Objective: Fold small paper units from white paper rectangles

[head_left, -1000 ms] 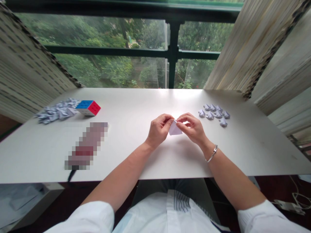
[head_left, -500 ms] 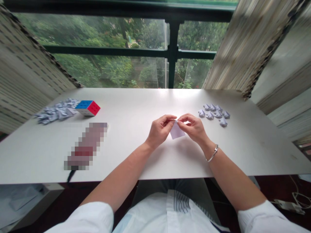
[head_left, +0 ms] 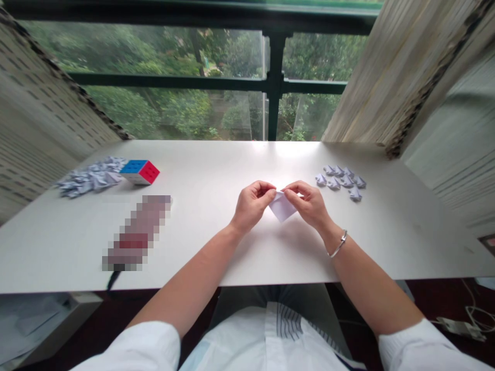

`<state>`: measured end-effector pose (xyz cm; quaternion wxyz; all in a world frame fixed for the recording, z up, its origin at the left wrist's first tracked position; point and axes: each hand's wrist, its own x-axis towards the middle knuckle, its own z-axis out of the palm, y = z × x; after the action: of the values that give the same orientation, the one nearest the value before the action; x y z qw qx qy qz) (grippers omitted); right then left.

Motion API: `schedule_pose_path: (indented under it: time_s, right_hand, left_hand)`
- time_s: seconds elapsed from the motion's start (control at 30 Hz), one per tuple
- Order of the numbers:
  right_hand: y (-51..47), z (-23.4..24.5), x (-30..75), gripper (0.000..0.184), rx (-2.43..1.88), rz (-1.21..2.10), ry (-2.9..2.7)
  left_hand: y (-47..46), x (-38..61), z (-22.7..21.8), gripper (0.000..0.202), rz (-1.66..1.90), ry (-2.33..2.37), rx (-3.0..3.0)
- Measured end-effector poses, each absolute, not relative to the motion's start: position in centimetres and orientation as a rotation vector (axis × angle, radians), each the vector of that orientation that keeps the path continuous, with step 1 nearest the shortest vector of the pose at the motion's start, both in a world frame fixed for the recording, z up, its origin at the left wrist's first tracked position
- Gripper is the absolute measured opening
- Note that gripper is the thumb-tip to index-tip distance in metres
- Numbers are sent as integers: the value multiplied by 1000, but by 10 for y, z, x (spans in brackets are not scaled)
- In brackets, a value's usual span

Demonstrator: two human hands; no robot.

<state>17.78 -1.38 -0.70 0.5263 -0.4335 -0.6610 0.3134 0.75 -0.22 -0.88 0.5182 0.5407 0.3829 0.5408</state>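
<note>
A small white sheet of paper [head_left: 282, 209] is held up over the middle of the table, one corner pointing down toward me. My left hand [head_left: 253, 204] pinches its upper left edge between thumb and fingers. On the other side, my right hand [head_left: 308, 203] pinches the upper right edge; a silver bracelet circles that wrist. The top edge looks folded over a little, though the fingertips cover part of it. To the right of my hands lie several small folded paper pieces [head_left: 347, 181] in a loose group.
A heap of folded white paper pieces [head_left: 91, 178] lies at the back left of the white table [head_left: 201, 170], beside a blue and red puzzle cube [head_left: 139, 172]. Nearer me is a pixelated long object [head_left: 135, 234] with a black strap. Curtains and a window stand behind.
The paper has turned between my fingers, so a corner rather than an edge now points down. My hands have moved slightly apart.
</note>
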Motion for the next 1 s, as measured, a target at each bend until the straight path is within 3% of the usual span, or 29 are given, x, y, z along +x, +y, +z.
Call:
schedule_pose_path:
  time_s: [0.63, 1.0]
  right_hand:
    - [-15, -7, 178, 19, -1027, 872, -1544]
    - [-18, -6, 173, 12, -1080, 578, -1633]
  left_hand:
    - [-3, 8, -7, 18, 1334, 902, 1359]
    - [-8, 7, -13, 19, 1341, 975, 1532]
